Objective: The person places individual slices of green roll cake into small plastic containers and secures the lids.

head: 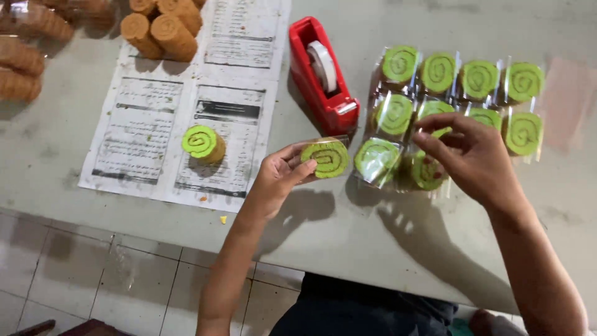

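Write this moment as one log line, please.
left hand: holds wrapped green swirl roll | right hand: over wrapped rolls | red tape dispenser: behind | unwrapped roll: on paper sheets

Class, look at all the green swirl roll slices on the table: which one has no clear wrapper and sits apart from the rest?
The slice standing alone on the printed paper sheet, left of the red tape dispenser; the others are wrapped, grouped at right.

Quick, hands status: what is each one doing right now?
Left hand: closed on a green spiral roll slice in a clear plastic wrapper.
Right hand: fingers curled over the wrapped green slices on the table; grip cannot be told.
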